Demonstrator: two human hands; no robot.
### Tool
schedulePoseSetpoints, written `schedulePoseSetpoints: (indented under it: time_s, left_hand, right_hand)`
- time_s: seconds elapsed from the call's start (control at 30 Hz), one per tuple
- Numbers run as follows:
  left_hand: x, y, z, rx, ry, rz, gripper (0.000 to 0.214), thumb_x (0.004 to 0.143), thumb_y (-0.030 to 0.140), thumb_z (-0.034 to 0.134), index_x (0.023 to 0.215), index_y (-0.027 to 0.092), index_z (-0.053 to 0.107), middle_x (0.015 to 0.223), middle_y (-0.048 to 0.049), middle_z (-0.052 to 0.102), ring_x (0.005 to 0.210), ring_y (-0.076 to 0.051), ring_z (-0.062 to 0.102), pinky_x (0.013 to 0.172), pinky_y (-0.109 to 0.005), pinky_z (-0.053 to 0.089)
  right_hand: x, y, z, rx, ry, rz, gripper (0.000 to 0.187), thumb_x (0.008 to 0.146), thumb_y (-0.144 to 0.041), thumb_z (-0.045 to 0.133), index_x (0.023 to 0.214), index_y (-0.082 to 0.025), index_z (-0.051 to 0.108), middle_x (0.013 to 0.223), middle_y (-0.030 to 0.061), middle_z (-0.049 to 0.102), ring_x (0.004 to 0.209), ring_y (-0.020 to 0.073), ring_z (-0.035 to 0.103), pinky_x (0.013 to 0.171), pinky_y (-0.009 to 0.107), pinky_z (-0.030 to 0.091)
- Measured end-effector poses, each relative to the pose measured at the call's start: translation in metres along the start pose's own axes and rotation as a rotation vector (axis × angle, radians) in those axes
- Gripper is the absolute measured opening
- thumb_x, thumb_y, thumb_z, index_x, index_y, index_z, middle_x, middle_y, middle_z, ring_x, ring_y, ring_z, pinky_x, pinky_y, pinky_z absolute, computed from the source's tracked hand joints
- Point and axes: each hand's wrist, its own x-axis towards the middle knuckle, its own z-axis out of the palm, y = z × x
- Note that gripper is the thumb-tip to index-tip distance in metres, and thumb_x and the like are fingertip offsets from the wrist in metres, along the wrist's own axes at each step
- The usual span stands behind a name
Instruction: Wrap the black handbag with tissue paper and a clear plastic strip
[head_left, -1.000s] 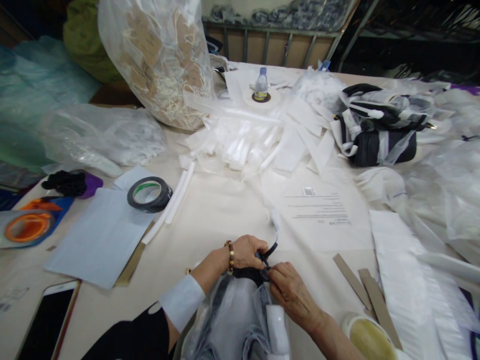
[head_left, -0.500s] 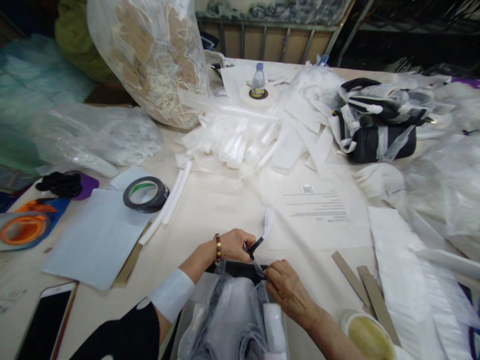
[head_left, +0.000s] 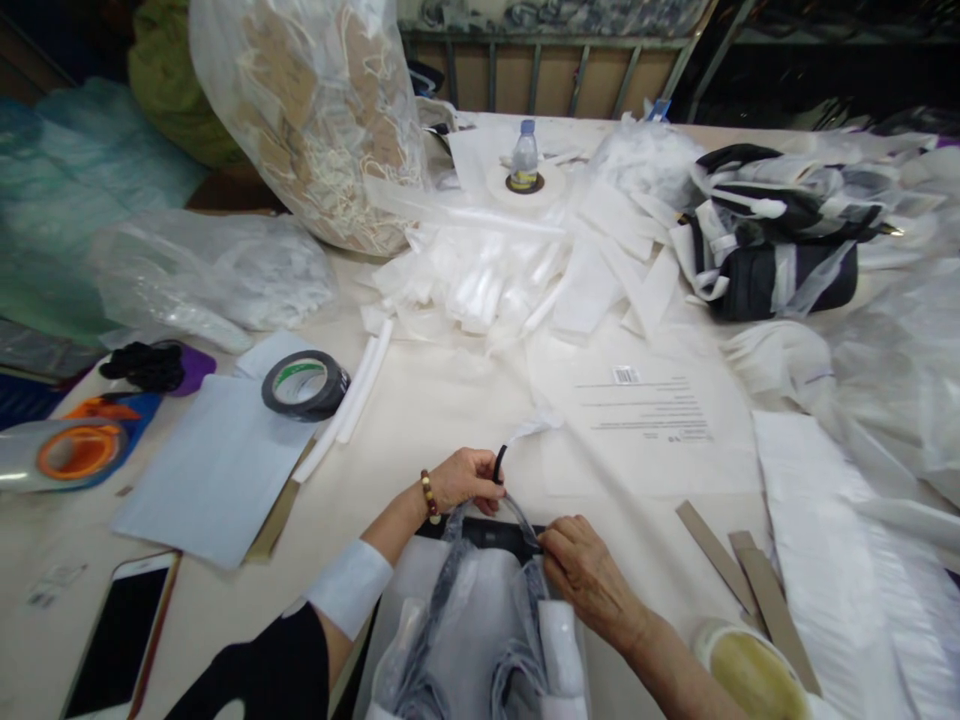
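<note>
My left hand (head_left: 465, 478) is closed on a thin black strap (head_left: 499, 462) whose far end is wrapped in white paper (head_left: 531, 428). A bead bracelet sits on that wrist. My right hand (head_left: 581, 565) pinches the top edge of a plastic-wrapped dark bag (head_left: 480, 620) that lies at the table's near edge. The strap arches between the two hands over the bag's black top edge (head_left: 491, 533). Both hands are close together, just above the bag.
A black tape roll (head_left: 305, 385), a grey sheet (head_left: 217, 470), an orange tape dispenser (head_left: 79, 452) and a phone (head_left: 120, 635) lie to the left. A printed sheet (head_left: 645, 415), cardboard strips (head_left: 750, 580), white packets, a water bottle (head_left: 524, 160) and wrapped black bags (head_left: 780, 270) lie beyond.
My left hand has drawn the strap up and leftward, away from my right hand, so the strap now arches between them. The white-wrapped end has swung to the right.
</note>
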Motion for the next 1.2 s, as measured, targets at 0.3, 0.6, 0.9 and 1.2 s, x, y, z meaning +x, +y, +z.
schedulePoseSetpoints:
  time_s: [0.3, 0.6, 0.9, 1.2]
  left_hand:
    - [-0.015, 0.0, -0.001, 0.387, 0.271, 0.049, 0.017, 0.071, 0.028, 0.063, 0.074, 0.015, 0.052, 0.068, -0.0009, 0.058, 0.07, -0.018, 0.058, 0.073, -0.038, 0.051]
    - [-0.123, -0.032, 0.03, 1.054, 0.384, 0.609, 0.026, 0.086, 0.024, 0.046, 0.108, 0.019, 0.058, 0.119, -0.0117, 0.055, 0.114, -0.026, 0.048, 0.095, -0.046, 0.044]
    - [-0.221, -0.071, 0.012, 1.077, 0.538, 0.497, 0.046, 0.088, 0.016, 0.04, 0.133, 0.026, 0.036, 0.131, 0.001, 0.048, 0.12, -0.011, 0.045, 0.102, -0.021, 0.033]
    - [-0.253, -0.15, 0.03, 1.465, 0.287, 0.445, 0.08, 0.067, 0.007, 0.04, 0.142, 0.021, 0.014, 0.144, -0.0084, 0.027, 0.128, -0.028, 0.033, 0.105, -0.045, 0.032]
  right_hand:
    - [0.002, -0.001, -0.005, 0.072, 0.018, 0.093, 0.019, 0.082, -0.009, 0.042, 0.076, -0.019, 0.057, 0.074, 0.0029, 0.059, 0.071, 0.0164, 0.054, 0.066, 0.03, 0.045]
    - [-0.037, -0.036, -0.017, 0.21, 0.238, 0.149, 0.027, 0.088, -0.025, 0.046, 0.115, -0.024, 0.053, 0.104, 0.0063, 0.062, 0.096, 0.0187, 0.058, 0.082, 0.034, 0.05]
    - [-0.109, -0.035, -0.022, 0.224, 0.264, 0.247, 0.038, 0.085, -0.041, 0.046, 0.12, -0.028, 0.054, 0.113, 0.0066, 0.061, 0.105, 0.0222, 0.057, 0.088, 0.033, 0.05]
    - [-0.157, -0.036, 0.016, 0.181, 0.166, 0.058, 0.053, 0.082, -0.043, 0.05, 0.133, -0.029, 0.042, 0.13, 0.0051, 0.051, 0.116, 0.0263, 0.05, 0.092, 0.036, 0.047]
